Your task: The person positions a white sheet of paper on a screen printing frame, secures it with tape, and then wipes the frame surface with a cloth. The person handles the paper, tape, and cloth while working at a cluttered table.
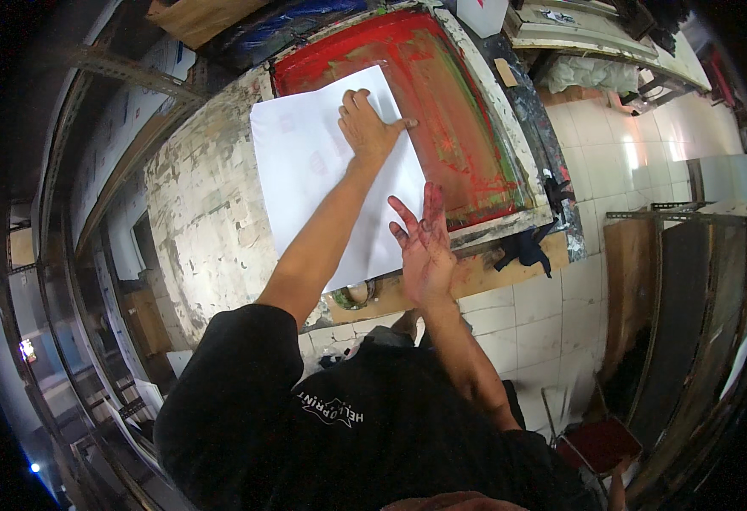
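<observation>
A stack of white paper sheets (305, 170) lies over the left part of a screen-printing frame (497, 94). Faint reddish marks show on or through the top sheet. My left hand (367, 128) rests on the paper near its right edge, fingers bent and apart, with the thumb stretched out to that edge. The mesh (442, 94) inside the frame is smeared with red and green ink. My right hand (426, 247), stained with dark red ink, is held up beside the lower right corner of the paper. Its fingers are spread and nothing is in them.
A paint-crusted worktable (203, 204) extends to the left. Dark cloth (527, 249) hangs at the frame's lower right corner, and a roll of tape (352, 295) sits by the near edge. Metal shelving (109, 204) stands left, racks (680, 289) right. A red stool (599, 444) is behind right.
</observation>
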Demonstrator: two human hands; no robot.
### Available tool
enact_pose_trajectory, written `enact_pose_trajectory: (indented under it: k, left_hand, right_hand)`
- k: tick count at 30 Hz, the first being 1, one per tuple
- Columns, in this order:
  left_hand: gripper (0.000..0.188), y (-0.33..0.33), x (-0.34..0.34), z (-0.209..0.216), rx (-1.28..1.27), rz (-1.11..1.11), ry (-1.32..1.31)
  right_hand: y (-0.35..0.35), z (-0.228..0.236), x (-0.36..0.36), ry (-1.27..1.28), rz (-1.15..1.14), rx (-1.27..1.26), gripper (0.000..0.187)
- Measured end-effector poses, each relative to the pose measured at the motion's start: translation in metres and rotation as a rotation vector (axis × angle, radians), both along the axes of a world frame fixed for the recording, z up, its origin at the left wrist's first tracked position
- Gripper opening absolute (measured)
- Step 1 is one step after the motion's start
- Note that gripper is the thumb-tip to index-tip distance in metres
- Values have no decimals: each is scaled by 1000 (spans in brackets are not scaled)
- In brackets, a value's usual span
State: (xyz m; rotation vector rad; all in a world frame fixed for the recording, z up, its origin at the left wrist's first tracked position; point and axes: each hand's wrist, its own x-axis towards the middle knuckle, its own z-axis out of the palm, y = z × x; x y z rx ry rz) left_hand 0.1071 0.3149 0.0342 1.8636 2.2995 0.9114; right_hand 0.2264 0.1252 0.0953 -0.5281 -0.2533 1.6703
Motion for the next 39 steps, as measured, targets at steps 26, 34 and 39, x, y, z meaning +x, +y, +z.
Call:
enact_pose_trajectory:
  k: [26, 34, 39]
  left_hand:
    - [114, -102, 37, 37, -276, -60, 13]
    - [120, -122, 44, 55, -410, -172, 97]
    - [121, -129, 38, 58, -449, -231, 101]
  right_hand:
    - [-38, 49, 67, -476, -237, 80, 46]
    - [-31, -41, 172, -1669, -504, -44, 72]
    - [-35, -58, 154, -1899, -414, 133, 67]
